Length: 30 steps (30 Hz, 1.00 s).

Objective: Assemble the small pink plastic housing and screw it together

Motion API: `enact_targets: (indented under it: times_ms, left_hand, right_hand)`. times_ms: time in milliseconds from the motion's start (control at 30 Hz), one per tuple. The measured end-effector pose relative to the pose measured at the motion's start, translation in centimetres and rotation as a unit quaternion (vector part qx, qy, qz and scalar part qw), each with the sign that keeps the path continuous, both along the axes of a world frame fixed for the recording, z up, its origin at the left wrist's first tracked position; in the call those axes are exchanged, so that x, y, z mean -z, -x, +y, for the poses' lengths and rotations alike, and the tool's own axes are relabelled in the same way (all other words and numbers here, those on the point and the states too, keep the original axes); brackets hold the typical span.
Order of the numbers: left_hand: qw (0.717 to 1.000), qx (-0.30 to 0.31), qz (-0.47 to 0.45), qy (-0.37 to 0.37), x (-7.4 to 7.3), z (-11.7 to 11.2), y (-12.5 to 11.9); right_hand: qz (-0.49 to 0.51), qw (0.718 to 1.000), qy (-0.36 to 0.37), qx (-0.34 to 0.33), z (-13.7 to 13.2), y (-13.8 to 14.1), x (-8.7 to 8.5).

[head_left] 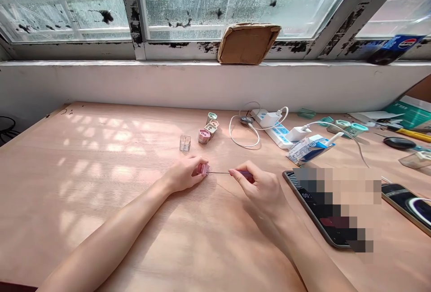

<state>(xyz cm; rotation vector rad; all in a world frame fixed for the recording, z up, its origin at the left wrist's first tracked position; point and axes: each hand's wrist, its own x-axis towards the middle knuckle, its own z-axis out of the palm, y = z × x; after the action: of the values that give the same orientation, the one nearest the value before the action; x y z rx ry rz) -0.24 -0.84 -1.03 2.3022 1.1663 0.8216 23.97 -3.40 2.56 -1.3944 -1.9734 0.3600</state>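
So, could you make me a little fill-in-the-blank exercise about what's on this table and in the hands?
1. The left hand holds a small translucent plastic piece coloured ____.
2. The right hand grips a slim purple-handled tool whose thin metal shaft points toward the ____ hand.
3. The long white power strip has ____ white charger blocks plugged in.
4. As pictured, the pink hexagonal container stands to the ____ of the colourless clear plastic container.

Missing words: pink; left; two; right.
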Motion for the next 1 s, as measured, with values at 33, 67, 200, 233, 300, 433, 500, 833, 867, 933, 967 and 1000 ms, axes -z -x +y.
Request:
enact_targets:
  times_ms: [33,67,200,233,300,433,500,833,867,933,967,1000]
  left_hand:
    - [1.0,-0.001,0.0,0.001,0.01,0.0,-0.01]
    - [1.0,-0.003,0.0,0.002,0.0,0.01,-0.03]
    - [1.0,-0.012,0.001,0.013,-0.22,-0.02,-0.05]
    - [1.0,-0.011,0.002,0.014,-0.29,-0.04,-0.04]
    - [1.0,-0.009,0.002,0.014,-0.39,-0.08,-0.03]
    - [1.0,-0.009,0.002,0.013,-0.35,-0.1,-0.03]
    - [1.0,-0.007,0.005,0.008,-0.28,-0.08,-0.03]
    - [1.0,-0.008,0.009,-0.004,-0.24,-0.12,0.07]
    - [1.0,-0.007,0.007,-0.005,-0.24,-0.13,0.09]
    - [1.0,-0.005,0.0,-0.003,-0.25,-0.14,0.11]
    - [1.0,-0.004,-0.004,-0.001,-0.28,-0.15,0.1]
    - [1.0,-0.003,-0.009,0.0,-0.32,-0.16,0.07]
  right_hand:
    - [-0.005,1.0,0.001,0.007,0.01,0.0,-0.04]
    - [-0.007,1.0,0.007,0.008,0.02,-0.03,-0.08]
    - [0.007,0.998,0.055,-0.023,0.14,-0.38,-0.2]
    - [0.006,0.998,0.061,-0.023,0.18,-0.48,-0.18]
    - [-0.008,0.999,0.053,-0.005,0.25,-0.61,-0.1]
    - [-0.005,0.999,0.049,0.001,0.23,-0.63,-0.11]
    - [0.017,0.997,0.068,-0.025,0.11,-0.58,-0.29]
    - [0.022,0.998,0.057,-0.01,0.07,-0.42,-0.32]
    - [0.028,0.997,0.068,-0.021,0.11,-0.47,-0.38]
    - [0.038,0.994,0.09,-0.044,0.13,-0.53,-0.59]
    - [0.041,0.993,0.095,-0.05,0.11,-0.54,-0.72]
    - [0.041,0.993,0.096,-0.051,0.09,-0.53,-0.83]
